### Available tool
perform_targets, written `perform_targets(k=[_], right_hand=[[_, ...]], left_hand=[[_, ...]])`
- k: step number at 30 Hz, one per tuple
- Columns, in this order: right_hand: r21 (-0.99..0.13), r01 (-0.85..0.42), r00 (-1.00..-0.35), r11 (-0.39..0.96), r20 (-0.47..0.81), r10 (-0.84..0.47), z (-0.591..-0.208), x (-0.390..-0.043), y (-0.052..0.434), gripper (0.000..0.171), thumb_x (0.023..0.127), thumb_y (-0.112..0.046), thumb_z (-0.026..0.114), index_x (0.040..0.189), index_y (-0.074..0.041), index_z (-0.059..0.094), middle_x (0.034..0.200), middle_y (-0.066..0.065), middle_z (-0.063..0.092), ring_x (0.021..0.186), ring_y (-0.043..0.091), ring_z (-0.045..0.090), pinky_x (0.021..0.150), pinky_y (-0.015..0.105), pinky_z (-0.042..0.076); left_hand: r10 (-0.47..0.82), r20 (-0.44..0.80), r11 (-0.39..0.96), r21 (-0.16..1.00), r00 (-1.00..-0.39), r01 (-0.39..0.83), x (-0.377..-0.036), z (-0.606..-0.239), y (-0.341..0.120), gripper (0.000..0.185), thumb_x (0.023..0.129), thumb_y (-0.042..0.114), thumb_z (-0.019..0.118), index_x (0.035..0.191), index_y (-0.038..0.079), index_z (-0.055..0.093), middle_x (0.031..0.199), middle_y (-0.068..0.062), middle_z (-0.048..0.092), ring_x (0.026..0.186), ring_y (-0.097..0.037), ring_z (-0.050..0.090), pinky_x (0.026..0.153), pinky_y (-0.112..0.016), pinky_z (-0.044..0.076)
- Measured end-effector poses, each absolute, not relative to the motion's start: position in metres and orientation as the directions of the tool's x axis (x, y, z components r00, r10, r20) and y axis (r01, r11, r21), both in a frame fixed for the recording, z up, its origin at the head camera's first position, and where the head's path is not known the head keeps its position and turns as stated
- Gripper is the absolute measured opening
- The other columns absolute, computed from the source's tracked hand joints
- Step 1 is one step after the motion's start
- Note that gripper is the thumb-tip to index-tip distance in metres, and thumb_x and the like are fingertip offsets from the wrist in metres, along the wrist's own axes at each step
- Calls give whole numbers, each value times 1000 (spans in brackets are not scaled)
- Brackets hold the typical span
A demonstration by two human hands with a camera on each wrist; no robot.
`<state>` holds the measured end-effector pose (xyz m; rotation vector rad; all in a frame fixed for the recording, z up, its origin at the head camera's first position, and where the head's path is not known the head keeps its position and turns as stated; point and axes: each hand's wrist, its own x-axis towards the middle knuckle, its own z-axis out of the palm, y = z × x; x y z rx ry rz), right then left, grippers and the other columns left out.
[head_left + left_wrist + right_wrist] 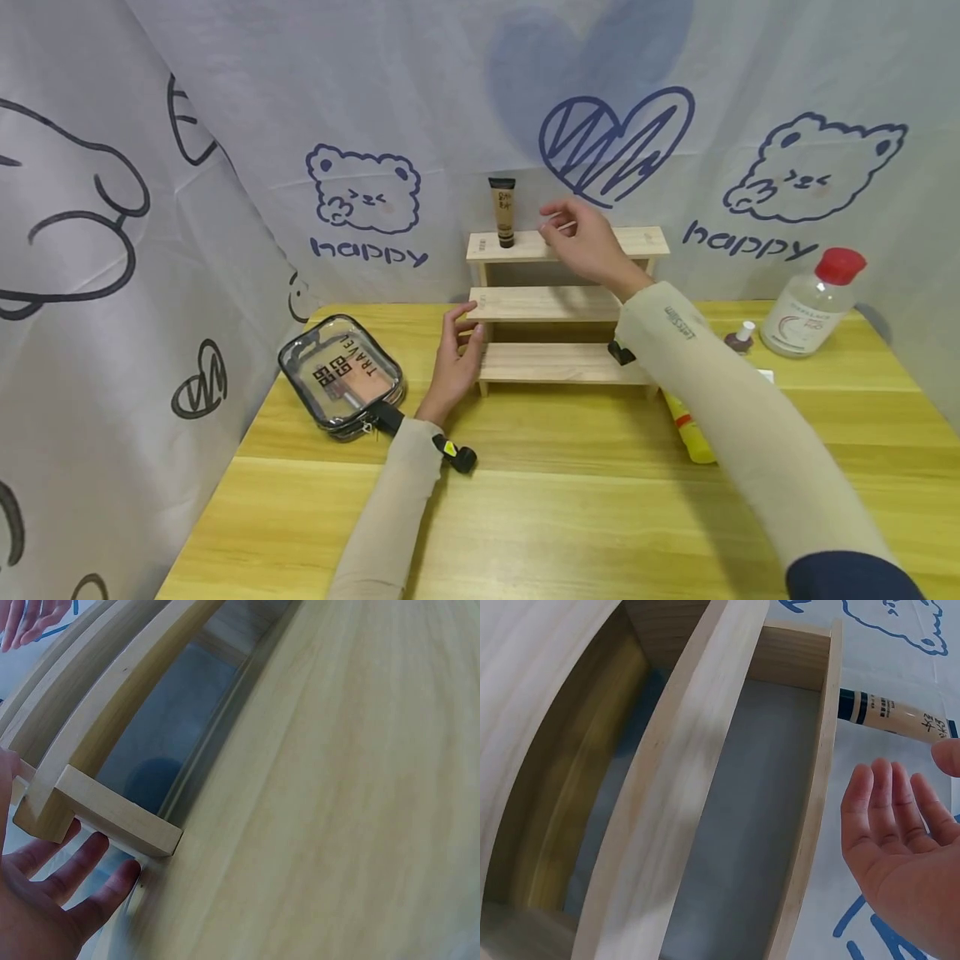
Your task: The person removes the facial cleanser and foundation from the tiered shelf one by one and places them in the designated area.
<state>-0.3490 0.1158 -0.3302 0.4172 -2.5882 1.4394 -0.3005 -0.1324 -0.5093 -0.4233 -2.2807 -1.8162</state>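
A three-tier wooden shelf [551, 302] stands at the back of the table. On its top tier, toward the left end, a beige cosmetic tube [505, 212] with black ends is upright. My right hand [581, 242] hovers over that tier just right of the tube, fingers loosely bent and holding nothing. The right wrist view shows the tube [896, 718] apart from the fingertips. At the shelf's left end my left hand [456, 358] has its fingers spread beside the frame [116, 814]; they appear to touch it.
A clear travel pouch [341, 375] with black trim lies left of the shelf. To the right are a red-capped bottle [810, 308], a small dark nail polish bottle [740, 337] and a yellow tube [693, 433], partly hidden by the right forearm. A printed cloth [450, 100] hangs behind.
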Motion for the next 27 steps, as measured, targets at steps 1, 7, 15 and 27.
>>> perform_targets(k=[1, 7, 15, 27], right_hand=[[-813, -312, -950, 492, 263, -168, -330, -350, 114, 40, 112, -20, 59, 147, -1, 61, 134, 21, 69, 111, 31, 65, 86, 29, 52], [-842, -298, -954, 449, 249, -164, -328, -358, 104, 39, 113, -21, 58, 147, -3, 60, 133, 19, 68, 112, 34, 68, 75, 21, 53], [-861, -289, -957, 419, 248, -149, -323, -367, 90, 41, 112, -20, 60, 147, -1, 60, 138, 20, 65, 120, 32, 66, 96, 35, 58], [-861, -300, -951, 409, 238, -198, -322, -379, 77, 55, 111, -24, 64, 159, -2, 48, 156, 18, 59, 145, 33, 57, 126, 43, 44]], left_hand=[[99, 324, 209, 918, -941, 338, -300, -510, -133, 44, 117, 27, 52, 160, 26, 41, 143, -23, 61, 127, -42, 66, 105, -51, 54], [99, 329, 215, 915, -939, 343, -300, -511, -133, 44, 117, 25, 53, 160, 23, 41, 143, -25, 62, 128, -42, 66, 106, -53, 55], [108, 348, 203, 909, -931, 363, -302, -510, -132, 44, 117, 24, 53, 159, 21, 42, 143, -25, 61, 128, -43, 66, 106, -55, 55], [111, 352, 183, 912, -929, 367, -303, -511, -134, 45, 117, 23, 52, 161, 20, 41, 145, -27, 60, 132, -46, 63, 108, -60, 53]])
